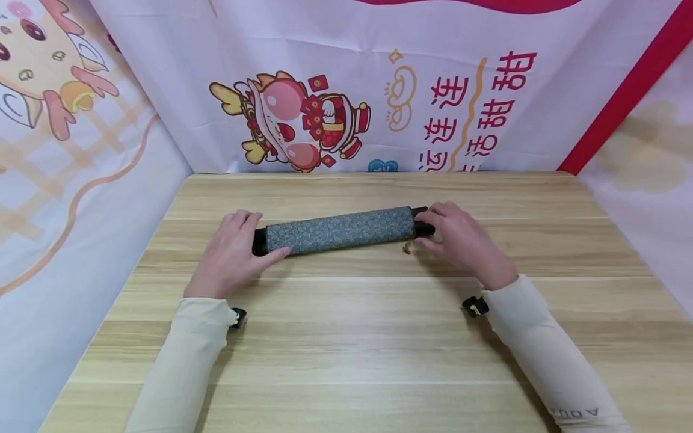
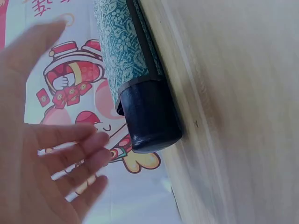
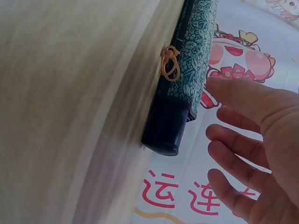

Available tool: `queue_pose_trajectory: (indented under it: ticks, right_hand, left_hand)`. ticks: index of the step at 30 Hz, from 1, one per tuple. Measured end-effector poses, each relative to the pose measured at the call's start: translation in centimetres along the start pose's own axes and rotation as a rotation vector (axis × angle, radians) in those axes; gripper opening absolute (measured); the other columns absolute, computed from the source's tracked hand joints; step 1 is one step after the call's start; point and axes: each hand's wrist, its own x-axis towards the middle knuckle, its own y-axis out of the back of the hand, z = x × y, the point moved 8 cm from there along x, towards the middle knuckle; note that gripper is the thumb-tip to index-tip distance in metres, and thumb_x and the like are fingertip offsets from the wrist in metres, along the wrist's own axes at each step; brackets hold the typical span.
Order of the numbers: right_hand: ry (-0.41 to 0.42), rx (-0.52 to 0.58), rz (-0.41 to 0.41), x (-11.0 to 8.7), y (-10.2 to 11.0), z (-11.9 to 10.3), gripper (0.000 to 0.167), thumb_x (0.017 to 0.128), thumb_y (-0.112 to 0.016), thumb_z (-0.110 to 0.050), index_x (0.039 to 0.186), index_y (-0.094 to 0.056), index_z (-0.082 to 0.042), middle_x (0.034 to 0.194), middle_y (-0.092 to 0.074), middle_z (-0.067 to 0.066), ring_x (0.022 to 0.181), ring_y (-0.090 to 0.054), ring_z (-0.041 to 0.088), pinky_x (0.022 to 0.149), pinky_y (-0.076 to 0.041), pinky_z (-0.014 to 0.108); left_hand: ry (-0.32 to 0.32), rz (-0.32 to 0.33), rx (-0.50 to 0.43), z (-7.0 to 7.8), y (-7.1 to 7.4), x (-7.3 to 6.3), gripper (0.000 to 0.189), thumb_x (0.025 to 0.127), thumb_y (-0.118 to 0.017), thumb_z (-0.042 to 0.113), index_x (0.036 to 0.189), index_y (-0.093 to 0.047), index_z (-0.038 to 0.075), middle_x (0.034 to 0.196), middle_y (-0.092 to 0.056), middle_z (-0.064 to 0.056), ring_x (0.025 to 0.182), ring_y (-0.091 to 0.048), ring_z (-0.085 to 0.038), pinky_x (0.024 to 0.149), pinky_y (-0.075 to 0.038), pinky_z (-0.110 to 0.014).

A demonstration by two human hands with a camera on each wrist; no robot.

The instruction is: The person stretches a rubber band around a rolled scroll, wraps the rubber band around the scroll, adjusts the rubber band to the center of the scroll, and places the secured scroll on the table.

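Observation:
A long roll (image 1: 341,231) in teal floral brocade, with dark glossy ends, lies crosswise on the wooden table, its right end farther back. At its left end is my left hand (image 1: 230,249), fingers loosely bent and thumb stretched out along the front side. The left wrist view shows a gap between that hand (image 2: 60,154) and the dark end (image 2: 152,116). My right hand (image 1: 457,237) is at the other end; in the right wrist view its relaxed fingers (image 3: 238,140) stand apart from the roll. A knotted orange-brown cord (image 3: 170,63) sits against the roll's side near the right end.
The wooden table (image 1: 346,337) reaches a white printed cloth (image 1: 346,60) hanging along its back edge. More printed cloth (image 1: 70,180) hangs at the left side and at the right. A small black device (image 1: 475,307) is at the right wrist.

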Motion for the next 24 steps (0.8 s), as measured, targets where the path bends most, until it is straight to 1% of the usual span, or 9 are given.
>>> queue_pose_trajectory:
  ticks: [2,5,7,10,13,17,21,24]
  right_hand:
    - [0.007,0.010,-0.011,0.1,-0.2,-0.2,0.040,0.092,-0.084,-0.024,0.126,-0.074,-0.004,0.114,-0.072,0.014,0.109,-0.066,0.032,0.097,-0.057,0.051]
    - [0.019,0.012,-0.036,0.2,-0.6,-0.6,0.032,0.092,-0.084,-0.020,0.119,-0.077,-0.004,0.111,-0.074,0.012,0.106,-0.068,0.030,0.095,-0.059,0.049]
    - [0.029,0.005,-0.048,0.3,-0.9,-0.8,0.029,0.092,-0.084,-0.019,0.117,-0.078,-0.005,0.109,-0.075,0.011,0.103,-0.069,0.029,0.093,-0.060,0.047]
    - [0.058,-0.009,-0.044,0.4,-1.3,-1.2,0.026,0.091,-0.084,-0.016,0.114,-0.079,-0.005,0.103,-0.075,0.010,0.097,-0.070,0.026,0.087,-0.061,0.044]
    - [0.076,-0.011,-0.036,0.5,-1.5,-1.4,0.023,0.091,-0.084,-0.015,0.112,-0.080,-0.006,0.099,-0.075,0.009,0.091,-0.070,0.024,0.082,-0.061,0.042]
    - [0.076,-0.016,-0.032,0.6,-1.5,-1.2,0.022,0.090,-0.085,-0.014,0.109,-0.081,-0.006,0.098,-0.075,0.008,0.090,-0.070,0.023,0.082,-0.061,0.042]
    - [0.070,-0.020,-0.077,0.8,-1.6,-1.1,0.018,0.089,-0.086,-0.015,0.106,-0.082,-0.009,0.096,-0.075,0.006,0.086,-0.070,0.020,0.080,-0.062,0.040]
    - [0.096,-0.030,-0.118,1.1,-1.9,-1.5,0.014,0.090,-0.085,-0.015,0.103,-0.082,-0.011,0.095,-0.075,0.006,0.084,-0.070,0.019,0.079,-0.062,0.040]
  left_hand:
    - [-0.024,0.024,-0.003,0.3,0.1,0.1,0.084,0.095,-0.067,0.064,0.143,-0.056,-0.004,0.138,-0.058,-0.022,0.131,-0.050,-0.040,0.116,-0.041,-0.056]
    - [-0.071,0.044,-0.012,0.7,0.3,0.1,0.060,0.099,-0.069,0.049,0.131,-0.064,-0.002,0.127,-0.064,-0.018,0.122,-0.056,-0.037,0.111,-0.045,-0.055]
    - [-0.103,0.050,-0.025,1.1,0.3,0.1,0.047,0.100,-0.070,0.038,0.125,-0.067,-0.001,0.122,-0.067,-0.017,0.118,-0.058,-0.036,0.108,-0.047,-0.054]
    - [-0.137,0.047,-0.051,1.6,0.4,0.1,0.035,0.100,-0.070,0.028,0.119,-0.068,0.000,0.118,-0.068,-0.016,0.116,-0.060,-0.034,0.107,-0.048,-0.053]
    - [-0.151,0.040,-0.074,2.0,0.4,0.2,0.030,0.099,-0.071,0.024,0.117,-0.069,0.000,0.117,-0.069,-0.015,0.116,-0.060,-0.034,0.106,-0.049,-0.053]
    - [-0.169,0.023,-0.089,2.5,0.0,0.5,0.030,0.099,-0.071,0.022,0.119,-0.069,0.000,0.118,-0.070,-0.015,0.117,-0.061,-0.033,0.107,-0.050,-0.052]
    - [-0.184,0.005,-0.093,3.1,-0.4,0.5,0.033,0.099,-0.071,0.023,0.123,-0.067,0.000,0.119,-0.070,-0.015,0.119,-0.062,-0.033,0.109,-0.050,-0.051]
    - [-0.184,-0.004,-0.098,3.3,-0.6,0.5,0.037,0.100,-0.070,0.023,0.128,-0.065,-0.001,0.124,-0.070,-0.016,0.122,-0.061,-0.034,0.111,-0.049,-0.052]
